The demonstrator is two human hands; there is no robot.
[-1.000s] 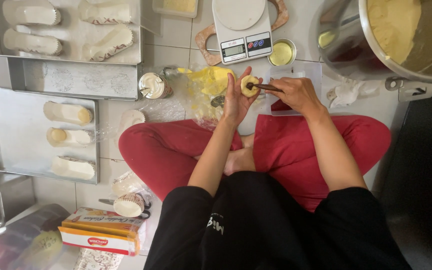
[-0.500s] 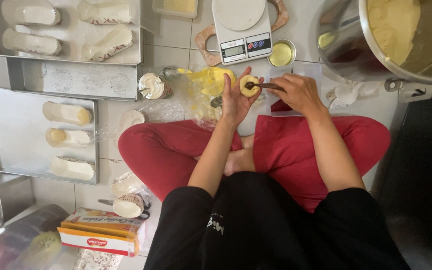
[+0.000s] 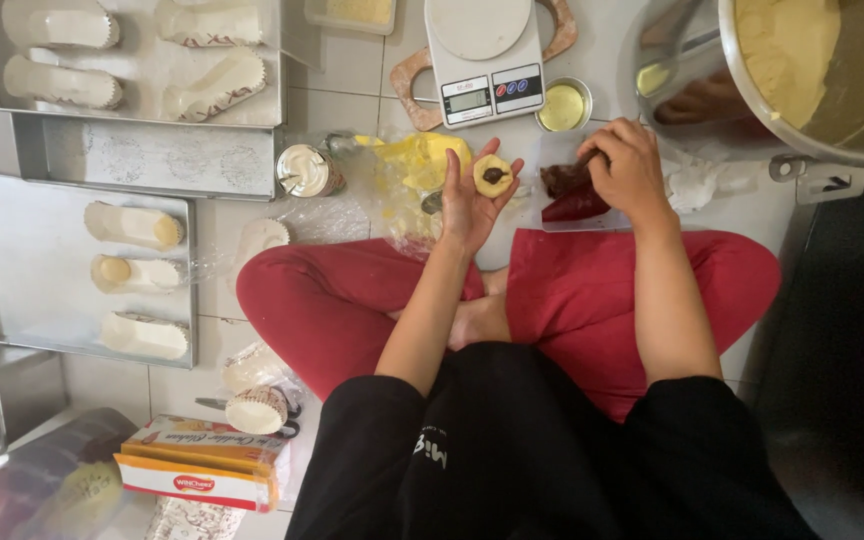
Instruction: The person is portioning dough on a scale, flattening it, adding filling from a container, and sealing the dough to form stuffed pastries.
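Note:
My left hand (image 3: 470, 198) is raised palm up and cups a small round of yellow dough (image 3: 493, 175) with a dark dab of filling in its middle. My right hand (image 3: 624, 170) rests to the right, fingers curled down on a bag of dark reddish-brown filling (image 3: 570, 195) lying on the tiled floor; what the fingers grip is hidden. I sit cross-legged in red trousers (image 3: 592, 290). A lump of yellow dough in plastic wrap (image 3: 422, 160) lies just left of my left hand.
A white kitchen scale (image 3: 480, 60) stands ahead, a small round tin (image 3: 563, 105) beside it. A big steel bowl of yellow batter (image 3: 822, 70) is at top right. Metal trays (image 3: 22, 270) with paper cups hold shaped dough at left. A carton (image 3: 202, 462) lies near my knee.
My right hand has drawn away from the dough round in my left palm and moved right, down onto the filling bag. The left hand stays up with the dough.

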